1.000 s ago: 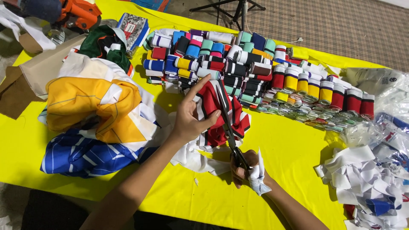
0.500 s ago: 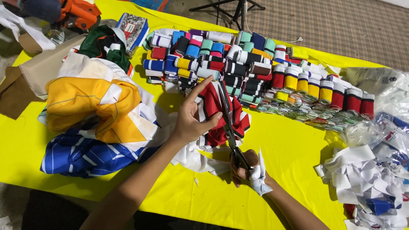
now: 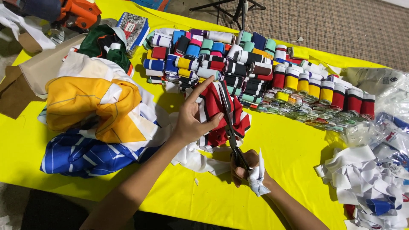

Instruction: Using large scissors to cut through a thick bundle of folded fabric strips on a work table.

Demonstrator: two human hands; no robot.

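My left hand (image 3: 192, 119) presses flat on a red, black and white piece of cloth (image 3: 215, 106) lying on the yellow table (image 3: 289, 149), fingers spread, index finger pointing up. My right hand (image 3: 245, 166) grips the handles of black scissors (image 3: 228, 119), whose long blades lie across the red cloth. A scrap of white fabric (image 3: 257, 179) is tucked in the same right hand.
Many rolled multicoloured fabric bands (image 3: 238, 64) fill the far table. A yellow, white and blue garment pile (image 3: 89, 115) lies left. White scraps (image 3: 366, 183) and plastic bags (image 3: 379, 106) sit right. An orange tool (image 3: 81, 12) and a notebook (image 3: 134, 27) are at the far left.
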